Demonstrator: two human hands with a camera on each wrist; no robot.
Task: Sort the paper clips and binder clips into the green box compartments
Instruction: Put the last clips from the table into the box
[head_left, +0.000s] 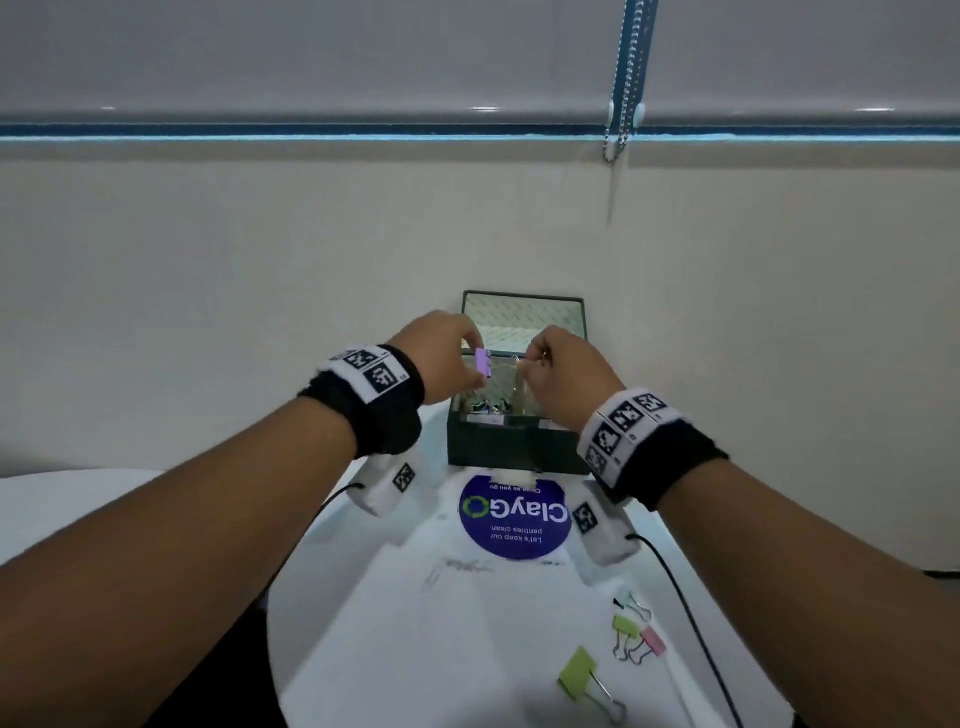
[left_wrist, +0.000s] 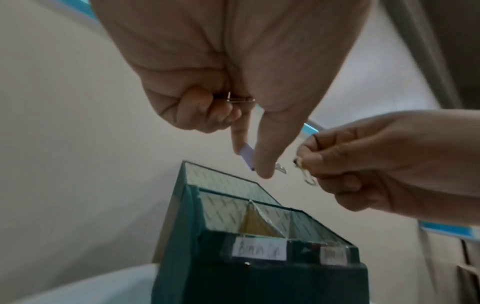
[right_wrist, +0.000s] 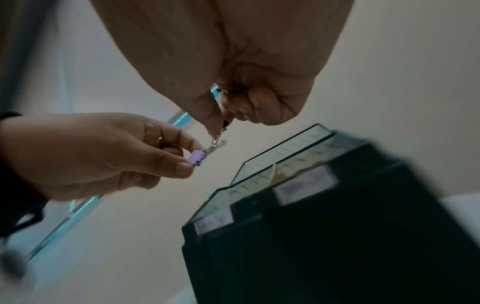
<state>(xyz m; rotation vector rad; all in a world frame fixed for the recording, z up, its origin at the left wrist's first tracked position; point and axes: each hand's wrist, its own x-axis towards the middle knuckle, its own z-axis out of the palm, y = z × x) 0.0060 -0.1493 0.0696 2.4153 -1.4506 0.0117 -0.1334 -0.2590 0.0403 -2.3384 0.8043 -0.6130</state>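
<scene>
The dark green box (head_left: 511, 449) stands open against the wall, lid (head_left: 522, 317) upright, with two labelled compartments; coloured clips (head_left: 485, 406) lie in the near left part. Above the box, my left hand (head_left: 475, 359) pinches a lilac binder clip (head_left: 483, 362) between index finger and thumb (left_wrist: 262, 156), and its curled fingers hold a metal clip (left_wrist: 239, 100). My right hand (head_left: 531, 365) pinches a silver paper clip (left_wrist: 306, 174) close beside the binder clip (right_wrist: 197, 158). I cannot tell whether the paper clip (right_wrist: 219, 133) is hooked onto the binder clip's wire.
On the white round table (head_left: 395, 649) lie two green binder clips (head_left: 584, 670) (head_left: 626, 626), a pink one (head_left: 653, 640) and loose paper clips (head_left: 457, 567). A blue ClayGo sticker (head_left: 514, 514) sits before the box. Black cables (head_left: 691, 623) trail from both wrists.
</scene>
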